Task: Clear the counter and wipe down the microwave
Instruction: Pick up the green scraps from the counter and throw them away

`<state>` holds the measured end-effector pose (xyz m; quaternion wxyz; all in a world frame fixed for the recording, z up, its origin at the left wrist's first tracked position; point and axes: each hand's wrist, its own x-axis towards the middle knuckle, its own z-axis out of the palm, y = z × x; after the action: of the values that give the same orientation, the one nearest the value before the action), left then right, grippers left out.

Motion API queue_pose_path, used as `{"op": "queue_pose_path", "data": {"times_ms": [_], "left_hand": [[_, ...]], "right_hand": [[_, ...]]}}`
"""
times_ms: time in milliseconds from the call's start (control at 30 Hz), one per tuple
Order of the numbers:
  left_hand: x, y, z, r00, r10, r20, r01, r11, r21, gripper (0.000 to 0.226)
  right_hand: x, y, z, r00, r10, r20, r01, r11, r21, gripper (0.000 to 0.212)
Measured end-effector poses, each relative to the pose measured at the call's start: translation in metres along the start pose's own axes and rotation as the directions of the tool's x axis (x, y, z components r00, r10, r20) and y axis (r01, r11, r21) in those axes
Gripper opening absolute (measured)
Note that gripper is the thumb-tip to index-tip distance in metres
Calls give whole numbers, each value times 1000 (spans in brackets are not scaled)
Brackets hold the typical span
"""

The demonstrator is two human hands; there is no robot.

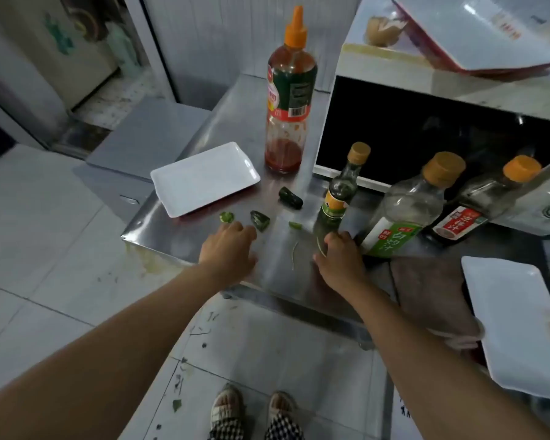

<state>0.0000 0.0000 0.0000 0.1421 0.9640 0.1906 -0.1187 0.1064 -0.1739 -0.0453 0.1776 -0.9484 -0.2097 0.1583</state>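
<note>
On the steel counter (178,236) lie several green pepper scraps: one piece (260,220), a darker one (290,198), a small bit (226,217) and a sliver (295,225). My left hand (227,250) rests on the counter with fingers curled down, just short of the scraps. My right hand (340,258) grips the base of a small green-labelled bottle (338,198). The microwave (426,131) stands at the back right with a dark door.
A tall chili sauce bottle (288,93) stands behind a white rectangular plate (204,179). Two more bottles (407,208) (486,201) stand by the microwave. A brown cloth (432,293) and another white plate (518,325) lie at right. Scraps litter the tiled floor.
</note>
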Motion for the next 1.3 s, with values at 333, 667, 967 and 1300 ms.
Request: {"op": "queue_pose_path", "data": {"times_ms": [333, 667, 967, 1300], "left_hand": [[10, -27, 5, 998, 37, -42, -36, 999, 24, 37], [9, -46, 3, 997, 64, -45, -63, 998, 5, 41], [13, -58, 9, 995, 70, -67, -72, 997, -37, 45], [22, -70, 7, 996, 59, -64, -64, 996, -68, 50]], "right_hand": [[10, -15, 17, 996, 6, -89, -21, 985, -172, 19], [4, -47, 24, 995, 44, -90, -40, 998, 50, 16], [4, -54, 33, 989, 20, -145, -39, 990, -134, 21], [33, -49, 14, 982, -82, -172, 67, 994, -88, 25]]}}
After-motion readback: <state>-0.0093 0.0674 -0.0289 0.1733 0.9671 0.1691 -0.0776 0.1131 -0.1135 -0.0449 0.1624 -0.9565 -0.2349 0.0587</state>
